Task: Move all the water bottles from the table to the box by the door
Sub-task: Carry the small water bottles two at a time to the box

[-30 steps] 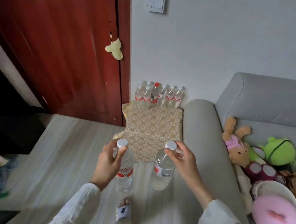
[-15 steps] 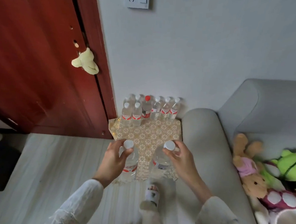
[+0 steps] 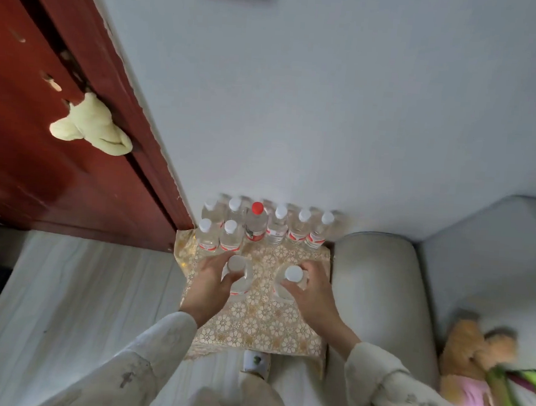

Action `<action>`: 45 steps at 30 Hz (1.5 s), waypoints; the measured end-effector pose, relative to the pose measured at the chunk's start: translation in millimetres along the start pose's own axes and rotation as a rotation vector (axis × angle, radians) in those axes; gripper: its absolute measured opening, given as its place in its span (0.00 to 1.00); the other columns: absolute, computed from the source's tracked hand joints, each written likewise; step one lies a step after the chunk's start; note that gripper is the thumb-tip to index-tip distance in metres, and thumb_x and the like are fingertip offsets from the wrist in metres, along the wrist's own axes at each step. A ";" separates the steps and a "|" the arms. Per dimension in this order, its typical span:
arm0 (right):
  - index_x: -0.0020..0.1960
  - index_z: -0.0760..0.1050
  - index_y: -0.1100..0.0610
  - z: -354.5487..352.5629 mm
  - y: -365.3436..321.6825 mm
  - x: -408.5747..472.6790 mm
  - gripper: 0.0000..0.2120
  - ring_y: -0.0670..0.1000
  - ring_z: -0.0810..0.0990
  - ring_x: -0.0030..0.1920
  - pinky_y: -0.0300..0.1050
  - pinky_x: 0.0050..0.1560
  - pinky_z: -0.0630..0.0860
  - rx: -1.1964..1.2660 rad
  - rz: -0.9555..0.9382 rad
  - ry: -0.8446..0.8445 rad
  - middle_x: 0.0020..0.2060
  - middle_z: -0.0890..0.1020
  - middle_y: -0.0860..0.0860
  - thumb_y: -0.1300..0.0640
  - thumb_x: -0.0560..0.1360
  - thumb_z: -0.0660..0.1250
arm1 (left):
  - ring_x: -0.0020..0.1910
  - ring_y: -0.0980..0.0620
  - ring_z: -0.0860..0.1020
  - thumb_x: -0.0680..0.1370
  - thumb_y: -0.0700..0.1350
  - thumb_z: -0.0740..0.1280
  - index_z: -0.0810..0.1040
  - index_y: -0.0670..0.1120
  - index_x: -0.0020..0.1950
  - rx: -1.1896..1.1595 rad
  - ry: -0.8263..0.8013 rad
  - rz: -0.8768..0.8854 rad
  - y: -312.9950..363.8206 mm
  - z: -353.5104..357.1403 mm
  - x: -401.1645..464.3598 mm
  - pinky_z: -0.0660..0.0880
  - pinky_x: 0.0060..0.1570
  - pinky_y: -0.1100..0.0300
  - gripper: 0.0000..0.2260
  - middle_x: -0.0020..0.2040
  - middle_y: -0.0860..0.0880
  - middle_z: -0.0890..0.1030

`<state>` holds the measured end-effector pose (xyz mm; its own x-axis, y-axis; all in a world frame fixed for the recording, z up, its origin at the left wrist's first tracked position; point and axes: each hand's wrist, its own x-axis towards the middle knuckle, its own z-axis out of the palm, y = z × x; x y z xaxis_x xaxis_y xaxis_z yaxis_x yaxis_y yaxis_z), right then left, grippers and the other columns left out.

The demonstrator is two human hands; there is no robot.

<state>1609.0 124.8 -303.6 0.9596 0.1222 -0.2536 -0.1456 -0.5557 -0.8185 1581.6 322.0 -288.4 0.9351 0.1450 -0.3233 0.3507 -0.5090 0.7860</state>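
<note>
My left grip [image 3: 210,281] is wrapped around one water bottle [image 3: 238,275] and my right grip [image 3: 312,293] around another bottle [image 3: 288,283], both upright over the patterned box [image 3: 261,326], near the standing bottles [image 3: 260,226] by the door [image 3: 57,162].

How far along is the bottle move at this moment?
Done: eight bottles stand on the patterned box top against the wall, a back row of six including the red-capped bottle and two in front at the left. In hand: the left hand and right hand each grip a white-capped bottle above the box, not yet set down. Left: placing these two; the table is out of view, so any remainder is unknown.
</note>
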 end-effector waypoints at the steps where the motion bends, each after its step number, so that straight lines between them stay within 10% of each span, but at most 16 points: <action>1: 0.48 0.66 0.50 2.4 3.7 11.5 0.14 0.40 0.69 0.45 0.25 0.43 0.64 -0.018 0.010 -0.009 0.45 0.69 0.45 0.54 0.69 0.70 | 0.61 0.44 0.71 0.75 0.44 0.64 0.73 0.48 0.59 0.027 -0.018 -0.004 -0.4 5.1 14.6 0.70 0.61 0.46 0.12 0.58 0.45 0.75; 6: 0.49 0.66 0.50 18.3 28.7 65.2 0.13 0.48 0.69 0.49 0.31 0.43 0.62 -0.069 0.074 -0.061 0.47 0.69 0.46 0.54 0.70 0.68 | 0.62 0.46 0.70 0.76 0.44 0.64 0.70 0.48 0.65 0.146 -0.089 -0.001 -12.3 29.6 80.8 0.64 0.58 0.58 0.17 0.62 0.43 0.73; 23: 0.54 0.68 0.59 64.2 63.9 162.5 0.14 0.47 0.69 0.47 0.39 0.49 0.67 0.003 0.181 -0.034 0.51 0.68 0.52 0.59 0.71 0.67 | 0.59 0.43 0.72 0.75 0.36 0.62 0.70 0.42 0.61 0.240 -0.145 0.040 -48.9 72.2 176.4 0.68 0.54 0.55 0.14 0.57 0.40 0.77; 30: 0.62 0.66 0.55 64.1 65.3 156.2 0.22 0.46 0.68 0.56 0.33 0.53 0.64 0.114 0.197 -0.041 0.57 0.68 0.49 0.56 0.71 0.69 | 0.61 0.42 0.73 0.76 0.37 0.61 0.62 0.44 0.70 0.177 -0.025 -0.080 -44.5 83.3 164.3 0.71 0.57 0.49 0.22 0.63 0.40 0.75; 35: 0.71 0.58 0.54 62.5 75.1 123.3 0.28 0.49 0.66 0.67 0.48 0.68 0.65 0.143 0.294 -0.084 0.68 0.66 0.51 0.56 0.74 0.65 | 0.63 0.42 0.73 0.78 0.45 0.59 0.60 0.45 0.70 0.137 -0.048 -0.188 -60.5 81.7 124.2 0.69 0.62 0.47 0.21 0.64 0.41 0.75; 45: 0.62 0.69 0.58 73.2 46.8 9.0 0.15 0.42 0.73 0.50 0.21 0.41 0.69 -0.227 0.076 -0.603 0.58 0.78 0.52 0.54 0.78 0.58 | 0.57 0.44 0.77 0.79 0.43 0.57 0.72 0.43 0.63 -0.071 -0.024 -0.675 -119.4 67.7 -80.9 0.68 0.51 0.60 0.14 0.59 0.41 0.78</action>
<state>1593.2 160.1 -381.9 0.6351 0.4795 -0.6056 -0.0901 -0.7327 -0.6746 1460.6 313.6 -391.7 0.5088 0.3925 -0.7662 0.8606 -0.2559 0.4404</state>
